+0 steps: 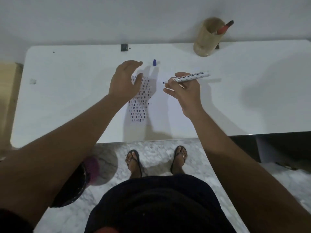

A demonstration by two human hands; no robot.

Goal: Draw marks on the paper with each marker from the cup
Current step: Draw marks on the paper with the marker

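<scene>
A white sheet of paper (161, 115) lies on the white table (67, 98), its left part covered with several rows of short dark marks. My right hand (186, 93) holds an uncapped blue marker (193, 77) level above the paper, tip pointing left. Above the marks hovers my left hand (124, 81), fingers spread, holding nothing. Just beyond its fingertips the blue cap (154, 62) stands on the table. At the table's far edge a tan cup (206, 39) holds a red marker (224, 27).
A small black clip (124, 47) sits on the table's far edge against the white wall. A small grey scrap (33, 81) lies at the left. Below the near edge are my sandalled feet, a marble floor and a dark bag (75, 182).
</scene>
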